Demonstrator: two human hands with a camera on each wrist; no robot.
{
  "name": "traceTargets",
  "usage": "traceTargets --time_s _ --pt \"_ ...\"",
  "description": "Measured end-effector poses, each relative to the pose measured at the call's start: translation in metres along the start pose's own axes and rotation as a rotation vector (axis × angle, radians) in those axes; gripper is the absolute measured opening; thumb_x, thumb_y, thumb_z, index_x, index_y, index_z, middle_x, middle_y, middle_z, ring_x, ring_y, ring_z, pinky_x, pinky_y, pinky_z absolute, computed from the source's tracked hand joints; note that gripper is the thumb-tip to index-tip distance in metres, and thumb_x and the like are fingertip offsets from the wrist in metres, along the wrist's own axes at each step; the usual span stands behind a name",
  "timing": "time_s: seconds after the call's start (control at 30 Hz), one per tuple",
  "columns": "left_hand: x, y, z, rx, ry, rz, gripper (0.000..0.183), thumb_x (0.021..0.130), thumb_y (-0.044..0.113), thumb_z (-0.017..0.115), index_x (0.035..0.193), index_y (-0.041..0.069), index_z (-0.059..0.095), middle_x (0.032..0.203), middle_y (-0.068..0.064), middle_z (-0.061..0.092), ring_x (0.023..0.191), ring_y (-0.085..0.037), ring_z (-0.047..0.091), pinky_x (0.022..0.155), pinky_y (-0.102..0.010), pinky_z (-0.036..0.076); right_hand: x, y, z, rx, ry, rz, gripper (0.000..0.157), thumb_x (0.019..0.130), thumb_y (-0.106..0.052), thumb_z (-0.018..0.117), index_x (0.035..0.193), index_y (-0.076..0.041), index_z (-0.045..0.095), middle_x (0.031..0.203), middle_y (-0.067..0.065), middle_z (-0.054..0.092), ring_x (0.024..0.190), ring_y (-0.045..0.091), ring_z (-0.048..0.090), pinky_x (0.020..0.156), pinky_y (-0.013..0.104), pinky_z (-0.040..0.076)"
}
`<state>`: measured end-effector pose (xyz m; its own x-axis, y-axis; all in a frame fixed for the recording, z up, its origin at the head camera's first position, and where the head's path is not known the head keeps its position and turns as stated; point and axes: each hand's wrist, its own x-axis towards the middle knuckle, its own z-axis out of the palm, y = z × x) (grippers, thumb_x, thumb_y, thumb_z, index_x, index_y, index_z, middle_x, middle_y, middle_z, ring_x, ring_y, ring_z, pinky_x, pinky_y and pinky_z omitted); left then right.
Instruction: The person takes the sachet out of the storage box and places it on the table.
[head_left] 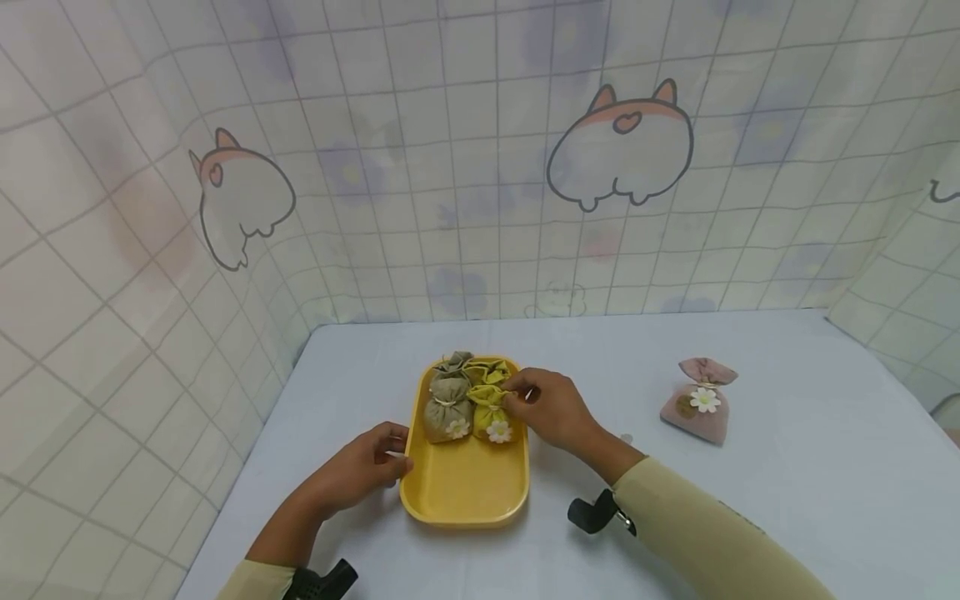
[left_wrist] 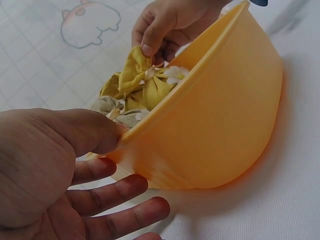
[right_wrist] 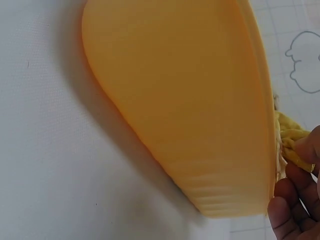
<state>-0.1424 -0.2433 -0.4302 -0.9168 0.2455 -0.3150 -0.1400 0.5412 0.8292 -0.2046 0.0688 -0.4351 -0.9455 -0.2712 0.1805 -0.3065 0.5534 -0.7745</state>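
Observation:
A yellow tray [head_left: 463,487] rests on the table, with small cloth drawstring pouches toward its far end. My right hand [head_left: 553,408] pinches the gathered top of a yellow pouch [head_left: 491,408] bearing a white flower, inside the tray's right side. The left wrist view shows that grip too, thumb and fingers on the yellow cloth [left_wrist: 134,67]. At the tray's left rim, my left hand [head_left: 367,467] holds the edge, thumb on the rim and the other fingers spread outside. Left of the yellow pouch sits a grey-green pouch [head_left: 448,408]; more grey-green and yellow pouches lie behind, partly hidden.
A pink pouch [head_left: 697,404] with a white flower lies by itself on the right of the white table [head_left: 795,500]. Grid-patterned curtains [head_left: 465,167] with cartoon animals enclose the back and sides.

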Motion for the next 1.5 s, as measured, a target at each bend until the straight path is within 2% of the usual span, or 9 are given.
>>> traceTargets --time_s 0.13,0.37,0.67,0.83,1.07,1.27,1.5 --pt "0.0 0.001 -0.001 0.005 0.001 -0.006 0.044 0.097 0.021 0.071 0.135 0.007 0.055 0.131 -0.009 0.063 0.116 -0.028 0.063 0.086 -0.042 0.058 0.0 -0.002 -0.002 0.017 0.008 0.013 0.011 0.093 -0.02 0.076 0.104 -0.02 0.075 0.092 -0.008 0.066 0.086 0.015 0.06 0.069 0.031 0.054" --pt "-0.001 0.003 0.0 0.012 0.013 -0.02 0.043 0.097 0.02 0.072 0.135 0.007 0.056 0.131 -0.009 0.063 0.115 -0.027 0.064 0.085 -0.042 0.059 0.0 -0.004 -0.005 0.059 0.017 0.021 0.01 0.093 -0.019 0.076 0.103 -0.019 0.075 0.098 -0.007 0.07 0.091 0.014 0.065 0.076 0.032 0.058" --pt "0.003 0.0 -0.001 0.006 0.006 -0.011 0.044 0.097 0.02 0.071 0.136 0.007 0.055 0.132 -0.009 0.063 0.116 -0.027 0.063 0.086 -0.042 0.058 0.002 -0.01 -0.013 0.126 0.088 -0.079 0.01 0.092 -0.016 0.077 0.102 -0.016 0.074 0.098 -0.005 0.072 0.089 0.014 0.069 0.077 0.035 0.059" --pt "0.002 0.0 -0.001 0.01 0.013 -0.012 0.043 0.097 0.02 0.072 0.135 0.006 0.055 0.13 -0.009 0.063 0.116 -0.028 0.063 0.085 -0.042 0.059 0.003 -0.014 -0.02 0.153 0.095 -0.085 0.011 0.092 -0.017 0.078 0.102 -0.017 0.074 0.096 -0.007 0.073 0.087 0.012 0.069 0.077 0.036 0.059" --pt "0.004 -0.001 -0.001 0.021 0.016 -0.012 0.043 0.097 0.02 0.072 0.135 0.007 0.056 0.13 -0.009 0.063 0.116 -0.028 0.063 0.085 -0.042 0.059 0.003 -0.019 -0.031 0.134 0.112 -0.086 0.009 0.092 -0.018 0.078 0.1 -0.018 0.074 0.095 -0.008 0.072 0.087 0.012 0.069 0.075 0.037 0.059" --pt "0.008 -0.002 -0.002 0.021 0.017 -0.015 0.044 0.097 0.022 0.072 0.135 0.008 0.055 0.13 -0.008 0.063 0.114 -0.025 0.064 0.085 -0.041 0.059 0.003 -0.024 -0.047 0.117 0.118 -0.085 0.01 0.093 -0.017 0.076 0.103 -0.016 0.073 0.098 -0.006 0.073 0.091 0.014 0.07 0.08 0.038 0.059" --pt "0.01 -0.002 -0.003 0.025 0.02 -0.013 0.044 0.096 0.021 0.073 0.135 0.008 0.056 0.13 -0.008 0.064 0.114 -0.025 0.064 0.085 -0.041 0.059 0.003 -0.017 -0.066 0.104 0.119 -0.057 0.012 0.094 -0.019 0.075 0.106 -0.015 0.073 0.1 -0.004 0.073 0.093 0.016 0.071 0.078 0.038 0.059"
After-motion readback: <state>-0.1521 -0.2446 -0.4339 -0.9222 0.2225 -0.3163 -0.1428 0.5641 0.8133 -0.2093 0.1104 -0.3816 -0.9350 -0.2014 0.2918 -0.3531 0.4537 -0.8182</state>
